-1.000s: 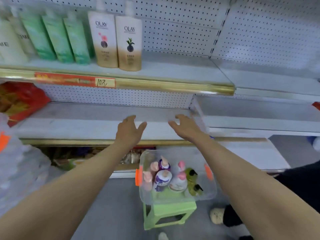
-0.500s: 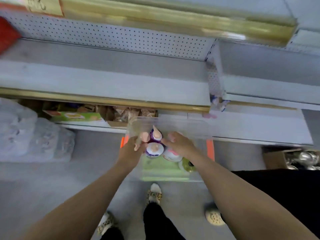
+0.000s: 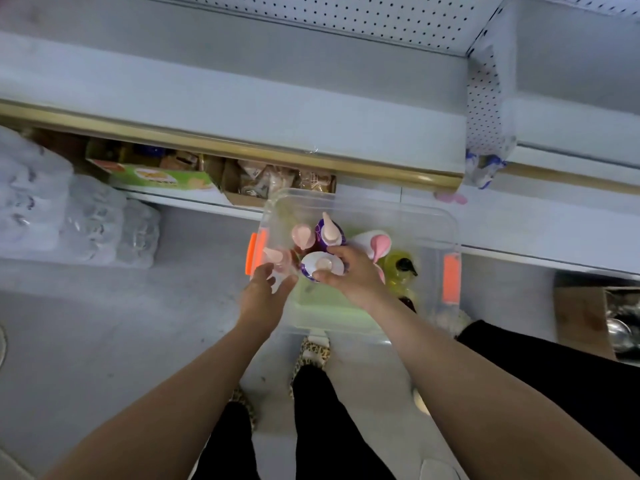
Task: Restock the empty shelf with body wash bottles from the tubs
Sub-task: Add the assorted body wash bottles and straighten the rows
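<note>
A: What is nearest, and what is cut off?
B: Both forearms come in from the bottom edge, with the elbows out of frame. Between them are black trouser legs and a leopard-print slipper point(image 3: 313, 351). The second slipper is mostly hidden by the left forearm.

A: And the hands?
B: The left hand point(image 3: 265, 289) is at the near left corner of the clear tub point(image 3: 363, 204), fingers loosely spread and holding nothing. I cannot tell whether it is inside the wall or just outside. The right hand point(image 3: 351, 275) is inside the tub. Its fingers and thumb are curled round the top of a white-and-purple body wash bottle point(image 3: 320, 266) with a pale pink cap.

A: What else is in the tub?
B: More pump bottles stand upright, crowded toward the left. There are pink-capped bottles point(image 3: 303, 235), a purple bottle point(image 3: 329, 233) and a white bottle point(image 3: 377, 245) with a pink pump. A yellow bottle point(image 3: 401, 268) with a black pump is partly behind the right wrist. The labels are unreadable. A green stool point(image 3: 322, 302) blurs through the base, and there are orange latches point(image 3: 254, 252) at both ends.

A: Is there room around it?
B: Grey floor point(image 3: 138, 323) lies open on the left, as far as the plastic-wrapped bundles point(image 3: 69, 209). On the right, a cardboard box point(image 3: 581, 320) of shiny metal ware is cut by the frame.

A: And beyond?
B: The bottom shelf behind the tub holds a green carton point(image 3: 156, 174) and a box of packets point(image 3: 277, 178). Both are half hidden under the gold strip point(image 3: 242, 150) edging the shelf point(image 3: 242, 95) above. Its board shows plain grey back to the pegboard point(image 3: 381, 19).
</note>
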The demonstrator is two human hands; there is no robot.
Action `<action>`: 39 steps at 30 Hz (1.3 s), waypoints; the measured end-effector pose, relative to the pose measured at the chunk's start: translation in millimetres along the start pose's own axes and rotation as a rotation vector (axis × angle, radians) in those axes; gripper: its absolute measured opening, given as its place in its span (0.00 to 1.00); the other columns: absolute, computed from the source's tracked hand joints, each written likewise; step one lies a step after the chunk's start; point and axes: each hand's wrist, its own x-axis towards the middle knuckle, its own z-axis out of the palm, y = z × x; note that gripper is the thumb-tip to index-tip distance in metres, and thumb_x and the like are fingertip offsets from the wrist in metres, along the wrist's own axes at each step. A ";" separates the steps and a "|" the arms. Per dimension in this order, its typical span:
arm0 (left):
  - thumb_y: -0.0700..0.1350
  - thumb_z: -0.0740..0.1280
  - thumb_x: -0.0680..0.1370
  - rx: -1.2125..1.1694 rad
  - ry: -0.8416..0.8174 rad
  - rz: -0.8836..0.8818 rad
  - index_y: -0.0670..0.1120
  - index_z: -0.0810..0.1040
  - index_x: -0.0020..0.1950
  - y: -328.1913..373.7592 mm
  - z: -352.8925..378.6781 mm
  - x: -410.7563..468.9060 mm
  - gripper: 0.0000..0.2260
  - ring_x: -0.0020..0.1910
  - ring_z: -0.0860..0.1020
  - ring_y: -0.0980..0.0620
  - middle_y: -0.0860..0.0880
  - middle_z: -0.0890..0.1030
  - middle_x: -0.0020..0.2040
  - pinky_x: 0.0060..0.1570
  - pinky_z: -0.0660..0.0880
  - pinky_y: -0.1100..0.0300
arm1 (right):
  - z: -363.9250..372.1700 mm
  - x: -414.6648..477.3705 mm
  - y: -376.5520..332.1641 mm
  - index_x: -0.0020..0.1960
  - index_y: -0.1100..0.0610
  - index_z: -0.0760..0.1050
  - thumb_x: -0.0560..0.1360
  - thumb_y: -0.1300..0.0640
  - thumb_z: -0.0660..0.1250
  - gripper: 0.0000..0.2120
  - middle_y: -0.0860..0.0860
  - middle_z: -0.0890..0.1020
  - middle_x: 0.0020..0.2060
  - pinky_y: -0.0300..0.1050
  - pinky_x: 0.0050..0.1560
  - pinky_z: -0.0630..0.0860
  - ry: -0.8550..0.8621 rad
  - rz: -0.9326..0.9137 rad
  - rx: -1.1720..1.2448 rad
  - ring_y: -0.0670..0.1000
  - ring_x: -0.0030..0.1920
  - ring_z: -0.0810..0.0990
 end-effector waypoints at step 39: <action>0.54 0.63 0.81 -0.437 -0.084 -0.085 0.52 0.70 0.69 24.1 9.1 18.8 0.17 0.61 0.74 0.51 0.52 0.76 0.62 0.54 0.68 0.60 | -2.1 -2.2 27.7 0.55 0.45 0.84 0.70 0.58 0.77 0.15 0.47 0.85 0.54 0.48 0.62 0.77 0.004 -0.077 0.435 0.50 0.59 0.81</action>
